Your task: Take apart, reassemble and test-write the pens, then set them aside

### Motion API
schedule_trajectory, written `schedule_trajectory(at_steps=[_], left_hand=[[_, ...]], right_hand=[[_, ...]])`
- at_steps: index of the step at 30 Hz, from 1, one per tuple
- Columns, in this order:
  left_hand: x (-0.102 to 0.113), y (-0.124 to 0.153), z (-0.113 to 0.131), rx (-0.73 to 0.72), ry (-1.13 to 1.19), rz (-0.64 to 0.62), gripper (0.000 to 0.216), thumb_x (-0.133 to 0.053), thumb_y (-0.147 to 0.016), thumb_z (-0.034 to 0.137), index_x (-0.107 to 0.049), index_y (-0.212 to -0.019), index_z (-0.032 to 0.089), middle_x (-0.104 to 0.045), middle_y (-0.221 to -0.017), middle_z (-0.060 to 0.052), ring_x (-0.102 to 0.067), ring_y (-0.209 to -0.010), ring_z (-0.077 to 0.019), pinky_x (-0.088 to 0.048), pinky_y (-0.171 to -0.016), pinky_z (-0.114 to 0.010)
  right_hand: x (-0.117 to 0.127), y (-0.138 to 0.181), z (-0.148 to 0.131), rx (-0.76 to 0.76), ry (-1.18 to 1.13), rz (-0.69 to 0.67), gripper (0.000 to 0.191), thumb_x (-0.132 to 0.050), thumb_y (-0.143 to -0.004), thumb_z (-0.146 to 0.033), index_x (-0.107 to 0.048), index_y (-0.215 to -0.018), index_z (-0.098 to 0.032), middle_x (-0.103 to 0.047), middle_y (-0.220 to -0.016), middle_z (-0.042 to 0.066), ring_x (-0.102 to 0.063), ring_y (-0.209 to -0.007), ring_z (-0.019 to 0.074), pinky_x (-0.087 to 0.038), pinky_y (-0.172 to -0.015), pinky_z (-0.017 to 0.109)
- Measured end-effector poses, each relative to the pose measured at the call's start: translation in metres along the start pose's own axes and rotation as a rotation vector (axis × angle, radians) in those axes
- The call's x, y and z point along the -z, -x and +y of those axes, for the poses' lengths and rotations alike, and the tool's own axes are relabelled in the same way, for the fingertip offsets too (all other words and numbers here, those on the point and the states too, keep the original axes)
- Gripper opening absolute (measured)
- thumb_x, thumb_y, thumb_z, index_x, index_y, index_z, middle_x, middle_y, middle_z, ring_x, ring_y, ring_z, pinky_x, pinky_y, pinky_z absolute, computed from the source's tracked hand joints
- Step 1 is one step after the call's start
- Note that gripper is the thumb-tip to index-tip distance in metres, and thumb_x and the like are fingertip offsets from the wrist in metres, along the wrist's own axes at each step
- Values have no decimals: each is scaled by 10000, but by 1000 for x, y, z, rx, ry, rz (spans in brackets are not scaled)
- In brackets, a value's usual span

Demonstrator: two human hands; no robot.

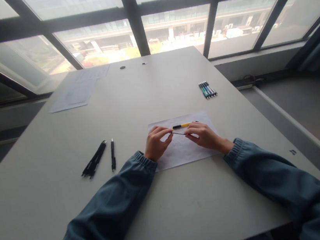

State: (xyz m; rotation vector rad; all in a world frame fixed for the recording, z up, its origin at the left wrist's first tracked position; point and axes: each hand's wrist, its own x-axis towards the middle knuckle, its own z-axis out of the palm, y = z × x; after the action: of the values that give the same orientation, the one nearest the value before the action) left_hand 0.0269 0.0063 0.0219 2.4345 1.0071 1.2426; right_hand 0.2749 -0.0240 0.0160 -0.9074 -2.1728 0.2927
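Pale grey surface (71,210) under a wall of windows, bearing a white sheet (182,156). Thin black rod (178,133), long axis left to right, over the middle of the sheet; left hand (157,143) and right hand (205,135) each have the grip pinched on one end. Yellow pen (182,125) with black ends, roughly parallel, just beyond the fingertips; contact with them unclear.
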Motion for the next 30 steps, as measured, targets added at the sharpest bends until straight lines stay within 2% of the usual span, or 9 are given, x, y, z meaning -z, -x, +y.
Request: schedule_trajectory(at_steps=[9,11,15,17,19,25,27,30], left_hand=[[0,0,2,3,-35,0,83,-689,-883,231,-761,-925,233,-756,-905,-35,-655,-852,-188,-533,-854,-373],[0,-1,2,1,-31,5,82,-688,-884,231,-760,-924,233,-758,-905,-34,-656,-855,-189,-532,-856,-374],[0,-1,2,-5,-17,12,86,-683,-892,229,-760,-931,237,-759,-916,-33,-655,-864,-189,-530,-862,-377],[0,-1,2,-6,-11,16,86,-683,-893,229,-759,-933,237,-759,-918,-34,-654,-859,-187,-531,-861,-377],[0,-1,2,-9,-8,19,85,-687,-891,229,-759,-935,237,-759,-916,-34,-653,-855,-188,-532,-858,-376],[0,-1,2,-3,-22,17,93,-681,-892,242,-764,-934,237,-760,-911,-41,-657,-862,-191,-539,-857,-379],[0,-1,2,6,-29,11,98,-676,-894,251,-766,-933,236,-760,-912,-44,-659,-865,-193,-541,-856,-381],[1,-1,2,14,-32,12,99,-675,-893,252,-766,-926,234,-759,-909,-44,-658,-861,-195,-541,-853,-383]], right_hand=[[3,-2,-4,-13,-37,4,177,-545,-1004,-300,-701,-982,-220,-712,-914,77,-636,-876,214,-525,-812,375],[3,-2,-4,-55,-40,62,207,-523,-1012,-313,-706,-997,-217,-705,-922,80,-635,-880,219,-522,-817,380],[3,-1,4,-230,25,292,270,-451,-1027,-291,-708,-1061,-215,-685,-925,93,-622,-903,247,-511,-849,412],[2,0,11,-305,94,361,284,-437,-1018,-254,-703,-1106,-209,-681,-951,105,-607,-932,268,-501,-873,439],[0,1,17,-336,170,324,284,-457,-997,-216,-699,-1145,-205,-680,-1006,118,-588,-971,285,-486,-900,460],[-4,3,21,-295,287,9,326,-596,-928,-159,-661,-1244,-208,-669,-1227,125,-547,-1144,325,-426,-940,498],[-4,2,20,-269,290,-33,297,-617,-925,-158,-673,-1211,-214,-674,-1220,118,-555,-1142,315,-408,-949,497],[-3,2,18,-271,291,-27,184,-651,-923,-194,-704,-1098,-214,-692,-1149,101,-568,-1090,298,-395,-943,486]])
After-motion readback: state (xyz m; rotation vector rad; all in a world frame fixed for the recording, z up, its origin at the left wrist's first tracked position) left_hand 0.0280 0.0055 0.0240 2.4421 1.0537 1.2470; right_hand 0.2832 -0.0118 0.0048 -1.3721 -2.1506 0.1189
